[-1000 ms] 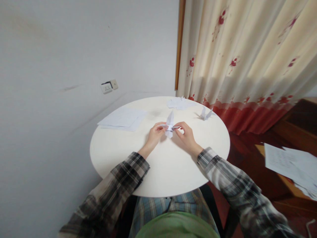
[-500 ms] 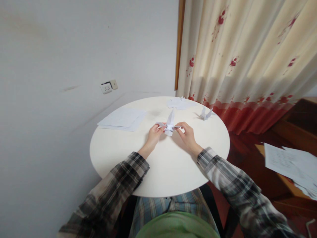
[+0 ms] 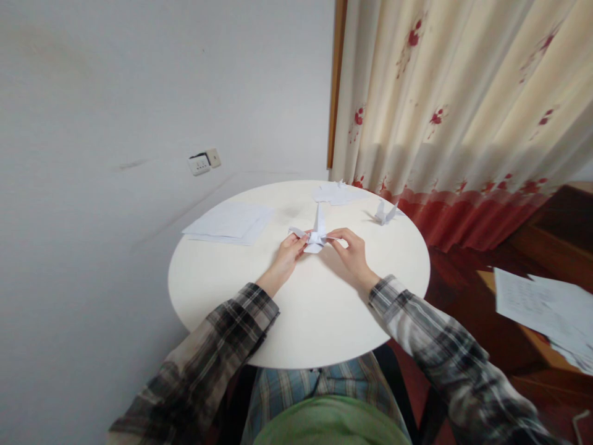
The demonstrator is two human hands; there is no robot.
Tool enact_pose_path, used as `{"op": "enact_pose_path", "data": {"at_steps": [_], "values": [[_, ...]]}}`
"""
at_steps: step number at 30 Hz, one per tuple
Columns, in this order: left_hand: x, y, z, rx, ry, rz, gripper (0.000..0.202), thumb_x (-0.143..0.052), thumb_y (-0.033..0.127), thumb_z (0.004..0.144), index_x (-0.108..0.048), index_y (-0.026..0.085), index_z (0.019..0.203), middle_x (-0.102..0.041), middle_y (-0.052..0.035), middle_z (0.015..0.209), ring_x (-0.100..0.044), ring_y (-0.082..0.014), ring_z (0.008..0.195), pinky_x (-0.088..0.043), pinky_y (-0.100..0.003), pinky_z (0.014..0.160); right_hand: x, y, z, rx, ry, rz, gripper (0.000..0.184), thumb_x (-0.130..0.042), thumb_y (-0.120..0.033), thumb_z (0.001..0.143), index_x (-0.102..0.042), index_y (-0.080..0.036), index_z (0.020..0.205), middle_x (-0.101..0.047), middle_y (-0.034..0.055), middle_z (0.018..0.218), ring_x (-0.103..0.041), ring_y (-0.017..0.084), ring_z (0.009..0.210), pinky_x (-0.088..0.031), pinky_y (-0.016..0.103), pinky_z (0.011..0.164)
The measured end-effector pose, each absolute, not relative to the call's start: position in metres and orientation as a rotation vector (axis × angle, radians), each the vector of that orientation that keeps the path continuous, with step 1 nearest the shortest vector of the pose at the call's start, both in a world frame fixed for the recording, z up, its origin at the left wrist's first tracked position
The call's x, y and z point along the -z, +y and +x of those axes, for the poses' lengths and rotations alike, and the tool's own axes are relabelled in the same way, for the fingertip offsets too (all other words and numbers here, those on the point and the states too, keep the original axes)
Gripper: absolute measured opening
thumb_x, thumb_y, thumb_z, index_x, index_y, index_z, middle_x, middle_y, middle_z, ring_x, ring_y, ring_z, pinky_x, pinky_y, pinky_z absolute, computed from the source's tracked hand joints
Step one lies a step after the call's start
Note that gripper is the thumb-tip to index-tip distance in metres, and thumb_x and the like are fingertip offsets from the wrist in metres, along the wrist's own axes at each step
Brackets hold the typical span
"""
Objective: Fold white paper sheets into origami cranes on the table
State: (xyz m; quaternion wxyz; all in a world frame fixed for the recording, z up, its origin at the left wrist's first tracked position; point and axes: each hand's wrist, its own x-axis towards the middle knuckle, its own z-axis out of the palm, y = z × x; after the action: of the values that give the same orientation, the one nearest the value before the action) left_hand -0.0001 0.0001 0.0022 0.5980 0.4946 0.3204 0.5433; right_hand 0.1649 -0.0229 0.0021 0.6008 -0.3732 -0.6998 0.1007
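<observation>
A white folded paper crane [image 3: 316,233] is held just above the round cream table [image 3: 296,309], its neck pointing up. My left hand [image 3: 286,255] pinches its left wing, and my right hand [image 3: 351,252] pinches its right wing. Both hands are closed on the paper, with the wings spread out sideways between them. Plaid sleeves cover both forearms.
A stack of white paper sheets [image 3: 231,223] lies at the table's back left. A finished paper crane [image 3: 384,213] and crumpled white paper [image 3: 334,193] sit at the back. A floral curtain [image 3: 454,117] hangs behind, and more printed sheets [image 3: 546,309] lie on a wooden surface to the right.
The crane's wings have been drawn further apart and flatter, and my left hand has shifted slightly down and left along the wing.
</observation>
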Motion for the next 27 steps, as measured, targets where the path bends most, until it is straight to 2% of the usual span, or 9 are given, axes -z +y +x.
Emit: {"op": "enact_pose_path", "data": {"at_steps": [9,20,27], "values": [[0.0006,0.0018,-0.0011,-1.271,0.731,1.173,0.035,-0.067,0.035,0.065,-0.062,0.014,0.092,-0.065,-0.005,0.089,-0.058,-0.0142,0.078,-0.043,-0.026,0.073,-0.0026,-0.0234,0.1638,-0.244,-1.588,-0.882,0.014,-0.052,-0.029,0.08,-0.064,-0.021,0.078,-0.065,0.004,0.082,-0.06,0.017,0.08,-0.048,0.034,0.076],[-0.0026,0.0007,-0.0016,-1.302,0.752,1.235,0.037,-0.065,0.041,0.065,-0.06,0.015,0.091,-0.065,-0.0065,0.089,-0.059,-0.0158,0.079,-0.043,-0.027,0.073,-0.0047,-0.0239,0.1637,-0.245,-1.659,-0.883,0.022,-0.054,-0.034,0.078,-0.057,-0.02,0.094,-0.06,0.0065,0.093,-0.056,0.018,0.087,-0.047,0.032,0.072],[0.0016,0.002,0.0019,-1.249,0.833,1.251,0.029,-0.066,0.036,0.064,-0.06,0.014,0.083,-0.065,-0.0055,0.086,-0.059,-0.0158,0.078,-0.045,-0.031,0.076,0.0025,-0.0157,0.165,-0.223,-1.619,-0.953,0.018,-0.051,-0.035,0.08,-0.059,-0.019,0.084,-0.062,0.0047,0.081,-0.056,0.016,0.075,-0.045,0.03,0.068]]}}
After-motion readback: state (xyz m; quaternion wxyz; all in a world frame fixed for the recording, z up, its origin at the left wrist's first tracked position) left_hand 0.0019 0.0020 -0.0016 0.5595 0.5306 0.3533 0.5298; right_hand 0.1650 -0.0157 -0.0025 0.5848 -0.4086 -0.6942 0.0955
